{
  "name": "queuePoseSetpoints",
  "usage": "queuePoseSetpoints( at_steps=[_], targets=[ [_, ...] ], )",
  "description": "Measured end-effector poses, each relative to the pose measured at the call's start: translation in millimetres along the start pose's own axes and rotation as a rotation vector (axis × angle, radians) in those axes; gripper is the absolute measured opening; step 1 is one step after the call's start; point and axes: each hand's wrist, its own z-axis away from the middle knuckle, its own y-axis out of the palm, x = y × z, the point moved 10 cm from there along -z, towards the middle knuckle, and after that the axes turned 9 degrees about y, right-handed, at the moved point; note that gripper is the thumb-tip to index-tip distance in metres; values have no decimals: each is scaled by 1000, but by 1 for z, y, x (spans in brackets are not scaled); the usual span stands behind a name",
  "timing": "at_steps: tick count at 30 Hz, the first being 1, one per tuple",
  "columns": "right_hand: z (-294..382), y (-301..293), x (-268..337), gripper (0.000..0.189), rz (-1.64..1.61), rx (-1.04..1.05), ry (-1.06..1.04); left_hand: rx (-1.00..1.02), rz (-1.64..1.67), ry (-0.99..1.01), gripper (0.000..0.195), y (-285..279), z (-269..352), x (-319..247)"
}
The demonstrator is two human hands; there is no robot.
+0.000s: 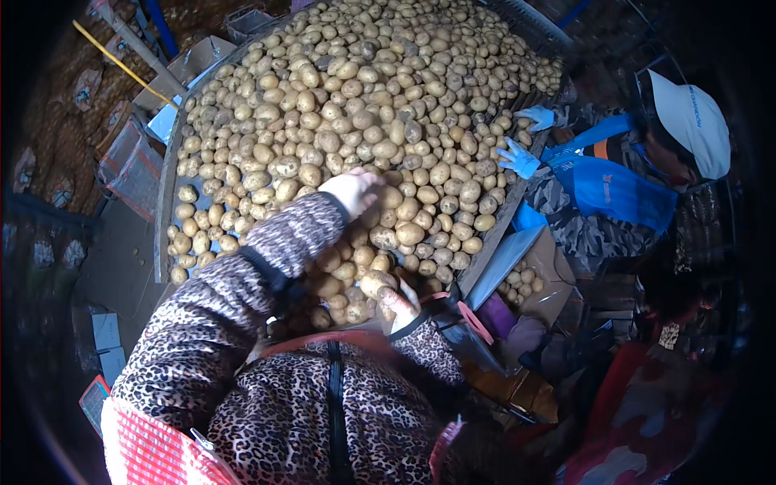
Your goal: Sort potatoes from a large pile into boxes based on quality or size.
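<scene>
A large heap of potatoes (339, 121) covers a sloping sorting table with raised edges (165, 200). My left hand (354, 189) reaches into the middle of the heap, its fingers spread low over several potatoes; whether they grip one is hidden. Nearer my body, my right hand (400, 306) is at the lower edge of the heap with its thumb raised. A large pale potato (377, 283) touches or rests on its fingers; a firm grip cannot be made out. Leopard-print sleeves cover both my arms, and more potatoes (339, 303) lie close to my front.
At the right edge, a person (606, 176) in a pale cap has both blue-gloved hands (518, 159) at the potatoes. A cardboard box (548, 273) with potatoes stands below. Mesh-sided crates (130, 167) and a yellow stick (121, 63) are at the left, near stacked sacks (54, 133).
</scene>
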Motion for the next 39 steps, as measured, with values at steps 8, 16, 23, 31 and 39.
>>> queuePoseSetpoints(
  at_steps=[8, 16, 23, 31, 39],
  targets=[
    [-12, -2, 41, 59, -90, 12, -72, 73, 176, -158, 71, 41, -4, 11],
    [-25, 51, 66, 64, -447, 335, 9, -267, 358, 133, 70, -10, 80, -42],
    [-22, 57, 60, 87, -387, 43, 44, -380, 575, 69, 77, -27, 111, -45],
    [-8, 62, 42, 92, -360, 59, 98, -160, 315, 227, 45, -20, 129, -93],
    [11, 34, 63, 88, 102, 53, -39, -192, 1118, -266, 38, 6, 157, -19]
  ],
)
